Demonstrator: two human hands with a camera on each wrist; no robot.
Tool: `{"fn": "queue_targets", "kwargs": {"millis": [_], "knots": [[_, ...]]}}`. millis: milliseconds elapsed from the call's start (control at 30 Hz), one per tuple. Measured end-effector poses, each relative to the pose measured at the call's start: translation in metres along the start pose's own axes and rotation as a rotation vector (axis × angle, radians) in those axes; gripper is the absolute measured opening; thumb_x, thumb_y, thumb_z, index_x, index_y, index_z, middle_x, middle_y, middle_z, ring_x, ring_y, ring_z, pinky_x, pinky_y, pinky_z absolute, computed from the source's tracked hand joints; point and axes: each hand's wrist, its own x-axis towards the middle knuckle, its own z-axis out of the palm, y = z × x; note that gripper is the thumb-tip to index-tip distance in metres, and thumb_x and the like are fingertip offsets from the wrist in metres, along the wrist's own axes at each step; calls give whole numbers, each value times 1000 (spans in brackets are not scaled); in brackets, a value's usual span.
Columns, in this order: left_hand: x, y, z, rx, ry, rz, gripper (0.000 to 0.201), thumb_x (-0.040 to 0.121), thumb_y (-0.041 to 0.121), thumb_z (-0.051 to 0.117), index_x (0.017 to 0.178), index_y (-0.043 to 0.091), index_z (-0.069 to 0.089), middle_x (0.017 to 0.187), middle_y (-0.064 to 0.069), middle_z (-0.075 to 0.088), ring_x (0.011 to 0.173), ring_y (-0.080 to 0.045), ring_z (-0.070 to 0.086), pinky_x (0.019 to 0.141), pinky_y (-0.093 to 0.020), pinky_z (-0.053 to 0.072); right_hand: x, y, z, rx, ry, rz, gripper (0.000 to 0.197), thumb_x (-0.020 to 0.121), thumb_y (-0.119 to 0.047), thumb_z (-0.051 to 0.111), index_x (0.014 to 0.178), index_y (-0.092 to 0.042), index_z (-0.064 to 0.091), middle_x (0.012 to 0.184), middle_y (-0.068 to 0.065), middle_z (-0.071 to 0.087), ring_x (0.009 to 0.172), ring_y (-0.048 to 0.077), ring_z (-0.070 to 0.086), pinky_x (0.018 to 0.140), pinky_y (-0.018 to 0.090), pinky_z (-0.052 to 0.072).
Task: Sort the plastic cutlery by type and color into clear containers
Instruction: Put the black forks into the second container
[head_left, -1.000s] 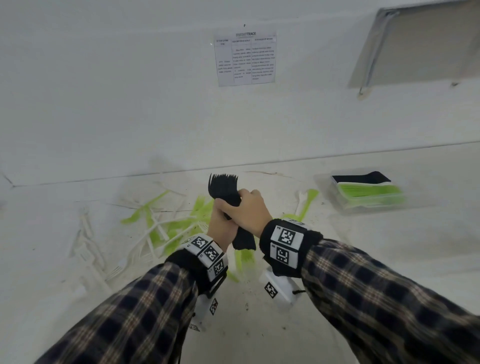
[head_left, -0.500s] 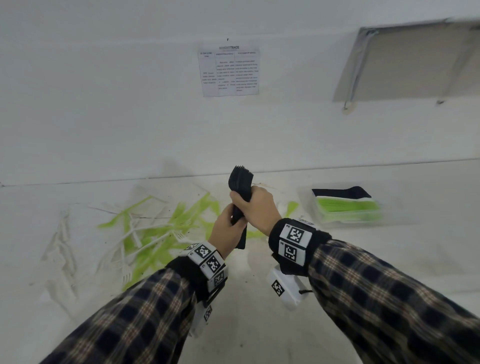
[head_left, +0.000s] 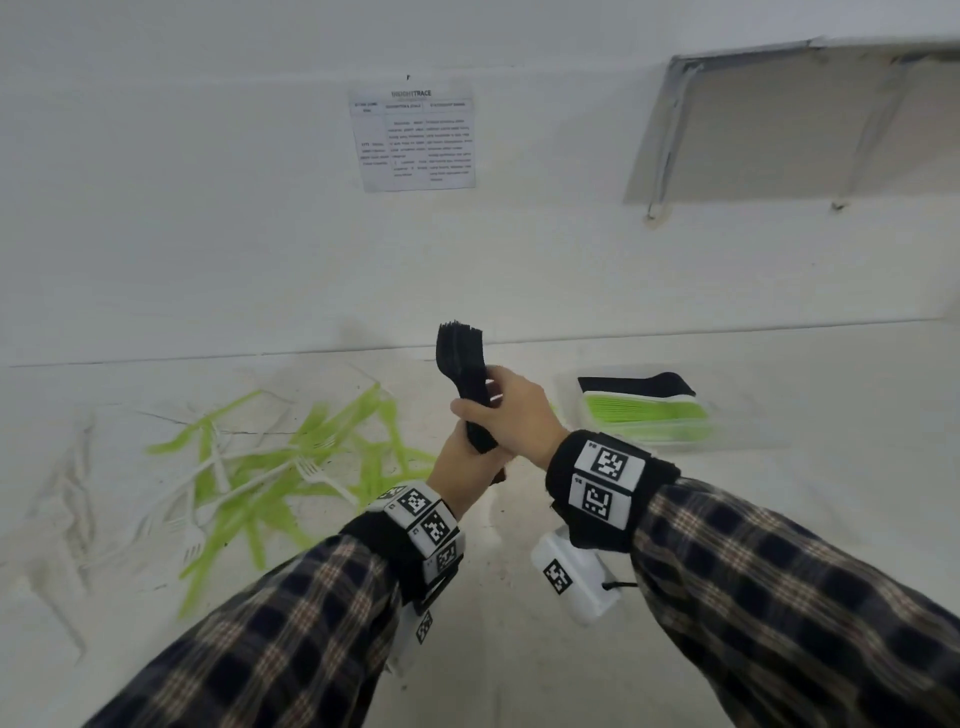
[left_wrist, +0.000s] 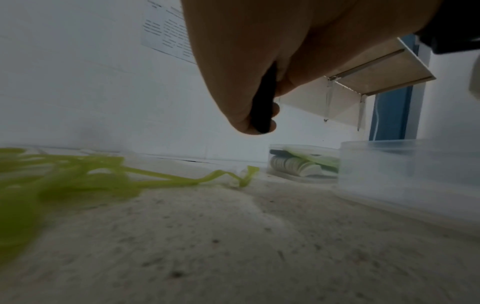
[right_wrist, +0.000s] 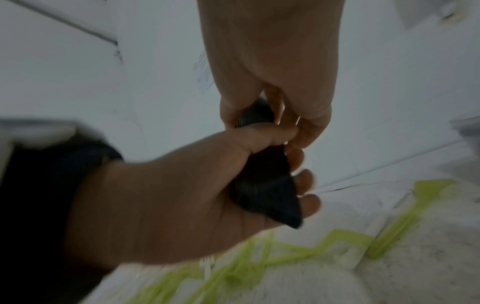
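I hold a stack of black plastic forks (head_left: 464, 371) upright in front of me, above the table (head_left: 519, 649). My left hand (head_left: 462, 470) grips the handle ends from below, and my right hand (head_left: 514, 413) is wrapped around the middle, just above it. The tines point up. To the left of my hands, green cutlery (head_left: 291, 467) and white forks (head_left: 218, 493) lie scattered. To the right stands a clear container (head_left: 670, 434) with black, white and green pieces.

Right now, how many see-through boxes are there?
2. The far box by the wall holds sorted cutlery; the near box stands beside it, closer to the left wrist camera. Others may be hidden.
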Motion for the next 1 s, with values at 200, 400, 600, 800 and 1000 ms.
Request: {"fn": "queue_targets", "kwargs": {"millis": [200, 400, 600, 800, 1000], "knots": [[-10, 2, 38, 349, -305, -133, 94, 80, 40, 71, 150, 18, 13, 151, 4, 22, 143, -15, 16, 112, -30, 22, 4, 2, -67, -262, -43, -64, 50, 80, -16, 70, 127, -10, 52, 116, 7, 61, 106, 21, 58, 81, 20, 40], [-18, -3, 75, 511, -473, -267, 129, 72, 44, 77, 147, 14, -23, 158, 1, -15, 146, -12, -4, 116, -28, 11, -10, 33, -127, -526, -186, 25, 45, 76, -11, 72, 118, -9, 56, 117, 6, 62, 98, 16, 54, 78, 21, 37], [-18, -7, 89, 496, -487, -242, 131, 70, 36, 81, 147, 14, -23, 159, -2, -10, 146, -12, -4, 115, -25, 7, -29, 60, -168, -707, -345, 117, 47, 76, -12, 71, 119, -9, 54, 117, 7, 58, 103, 21, 54, 77, 22, 35], [-24, -11, 87, 506, -499, -193, 152, 44, 56, 84, 149, 18, -19, 159, 3, -9, 145, -9, -4, 119, -32, 6, -45, 79, -179, -854, -502, 141, 47, 73, -14, 73, 117, -10, 57, 115, 7, 61, 102, 21, 55, 82, 28, 42], [-29, -10, 89, 418, -489, -284, 136, 63, 31, 86, 148, 23, -20, 159, 2, 5, 145, -9, 9, 118, -30, 13, -52, 97, -163, -921, -668, 148, 47, 72, -7, 72, 117, -8, 59, 116, 9, 64, 100, 21, 57, 76, 21, 38]]}}
